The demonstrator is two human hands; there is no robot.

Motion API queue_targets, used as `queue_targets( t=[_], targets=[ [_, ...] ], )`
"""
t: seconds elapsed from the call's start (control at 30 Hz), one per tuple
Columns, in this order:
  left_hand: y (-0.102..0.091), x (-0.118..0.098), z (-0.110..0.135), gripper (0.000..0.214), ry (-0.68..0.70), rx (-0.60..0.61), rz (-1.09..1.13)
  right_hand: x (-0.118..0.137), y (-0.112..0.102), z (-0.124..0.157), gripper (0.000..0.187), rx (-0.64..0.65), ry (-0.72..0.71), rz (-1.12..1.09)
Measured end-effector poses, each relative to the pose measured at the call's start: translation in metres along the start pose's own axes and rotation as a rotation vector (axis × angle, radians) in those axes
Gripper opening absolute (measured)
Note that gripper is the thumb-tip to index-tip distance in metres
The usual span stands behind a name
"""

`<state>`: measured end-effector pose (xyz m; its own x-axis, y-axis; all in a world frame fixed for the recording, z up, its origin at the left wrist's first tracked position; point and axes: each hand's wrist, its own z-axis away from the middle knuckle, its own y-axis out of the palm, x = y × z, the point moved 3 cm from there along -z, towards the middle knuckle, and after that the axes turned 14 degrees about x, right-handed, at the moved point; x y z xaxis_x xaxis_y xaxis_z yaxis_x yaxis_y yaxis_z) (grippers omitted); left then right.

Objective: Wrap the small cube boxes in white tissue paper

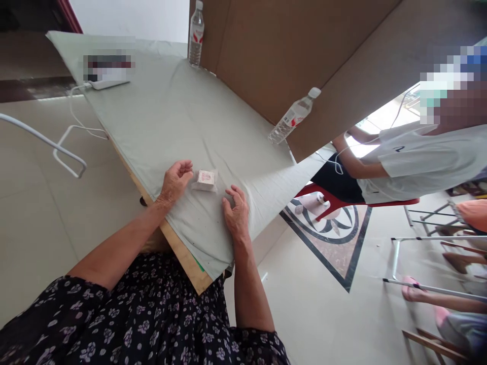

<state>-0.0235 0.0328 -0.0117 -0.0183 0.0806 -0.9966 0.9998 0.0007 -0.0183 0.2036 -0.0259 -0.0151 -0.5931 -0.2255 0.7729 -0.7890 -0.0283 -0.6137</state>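
A small white box with reddish print point(206, 177) lies on the pale cloth-covered table point(171, 116), on or inside a piece of clear plastic; I cannot tell which. To its left rests my left hand point(177, 182), fingers loosely curved and apart from the box, with nothing in them. My right hand point(236, 212) is on the other side, a short way to the lower right of the box. Its fingers are spread and bent, and it holds nothing.
Two clear water bottles, one upright point(195, 38) and one appearing tilted point(294, 116), stand by a tall brown cardboard panel point(266, 61). A white device with a cable point(110, 81) lies at the far left. A person in a white shirt point(426, 157) sits beyond the panel.
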Motion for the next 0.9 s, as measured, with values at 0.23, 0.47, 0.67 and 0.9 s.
queue_targets(
  t=[0.23, 0.47, 0.67, 0.9],
  targets=[
    [0.001, -0.006, 0.005, 0.071, 0.124, 0.208, -0.197, 0.010, -0.004, -0.007, 0.021, -0.075, -0.115, -0.006],
    [0.011, 0.000, 0.009, 0.085, 0.201, 0.306, -0.436, 0.049, -0.014, -0.045, 0.020, 0.074, -0.293, 0.425],
    [0.013, 0.001, 0.010, 0.084, 0.195, 0.307, -0.486, 0.074, -0.008, -0.068, 0.023, 0.337, -0.428, 0.837],
    [0.014, -0.001, 0.009, 0.084, 0.202, 0.301, -0.483, 0.083, -0.002, -0.091, 0.026, 0.373, -0.453, 1.036]
  ],
)
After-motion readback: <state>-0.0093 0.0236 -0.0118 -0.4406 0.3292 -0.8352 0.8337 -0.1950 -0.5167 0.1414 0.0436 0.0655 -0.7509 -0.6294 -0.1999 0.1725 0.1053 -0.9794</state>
